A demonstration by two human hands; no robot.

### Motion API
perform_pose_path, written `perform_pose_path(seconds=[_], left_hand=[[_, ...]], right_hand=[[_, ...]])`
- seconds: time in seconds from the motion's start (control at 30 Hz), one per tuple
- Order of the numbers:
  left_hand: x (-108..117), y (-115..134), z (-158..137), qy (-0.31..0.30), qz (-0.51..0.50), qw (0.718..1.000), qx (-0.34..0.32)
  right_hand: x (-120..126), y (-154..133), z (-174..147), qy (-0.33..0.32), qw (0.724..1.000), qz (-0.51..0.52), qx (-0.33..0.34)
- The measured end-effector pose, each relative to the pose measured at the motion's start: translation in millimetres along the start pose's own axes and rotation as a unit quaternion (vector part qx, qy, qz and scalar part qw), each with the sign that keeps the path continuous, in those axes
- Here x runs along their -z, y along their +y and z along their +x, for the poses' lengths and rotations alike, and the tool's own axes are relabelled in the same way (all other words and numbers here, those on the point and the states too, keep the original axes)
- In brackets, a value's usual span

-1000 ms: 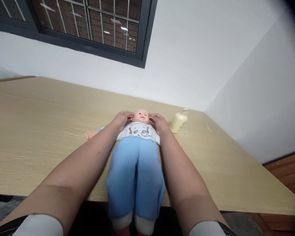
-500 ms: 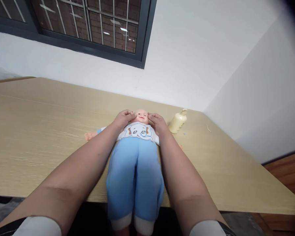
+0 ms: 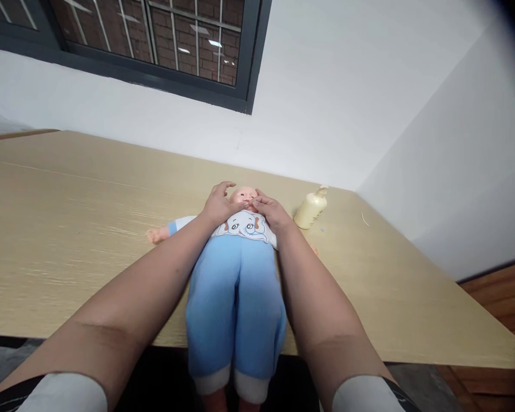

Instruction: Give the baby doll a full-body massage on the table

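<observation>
A baby doll (image 3: 236, 274) lies on its back, dressed in blue trousers and a white top with an elephant print. Its head (image 3: 244, 191) is at the far end, between my hands. My left hand (image 3: 218, 205) is open at the left side of the head, fingers spread beside it and thumb reaching across to the doll's mouth. On the other side my right hand (image 3: 272, 210) touches the cheek, its thumb and fingers apart, with a fingertip near the mouth. My forearms run along both sides of the doll's body and partly cover its arms.
A pale yellow baby bottle (image 3: 311, 210) stands on the light wooden table (image 3: 90, 229), right of my right hand. A thin pale strip (image 3: 364, 219) lies farther right. A white wall (image 3: 309, 114) with a dark-framed, barred window (image 3: 189, 40) rises behind the table.
My thumbs have moved inward from the doll's cheeks to its mouth. The fingers of my left hand have spread apart. The view has tipped slightly downward.
</observation>
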State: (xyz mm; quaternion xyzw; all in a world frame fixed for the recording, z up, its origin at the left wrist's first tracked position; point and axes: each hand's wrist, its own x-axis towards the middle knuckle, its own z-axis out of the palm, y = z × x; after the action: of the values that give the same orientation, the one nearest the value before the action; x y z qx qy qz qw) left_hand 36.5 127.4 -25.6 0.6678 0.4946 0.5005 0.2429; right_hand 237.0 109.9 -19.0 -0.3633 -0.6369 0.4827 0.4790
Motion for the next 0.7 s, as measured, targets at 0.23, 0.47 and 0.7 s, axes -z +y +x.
perform_pose_path(seconds=[0.23,0.47,0.7], left_hand=[[1,6,-4,0.032,0.024,0.998,-0.038],[1,6,-5,0.046,0.036,0.996,-0.063],[3,5,-3,0.010,-0.005,1.000,-0.007]], right_hand=[[0,-4,0,-0.016,1.000,0.004,-0.004],[-4,-11,0,-0.018,1.000,0.000,-0.017],[-7,-14,4,-0.010,0.999,-0.037,-0.012]])
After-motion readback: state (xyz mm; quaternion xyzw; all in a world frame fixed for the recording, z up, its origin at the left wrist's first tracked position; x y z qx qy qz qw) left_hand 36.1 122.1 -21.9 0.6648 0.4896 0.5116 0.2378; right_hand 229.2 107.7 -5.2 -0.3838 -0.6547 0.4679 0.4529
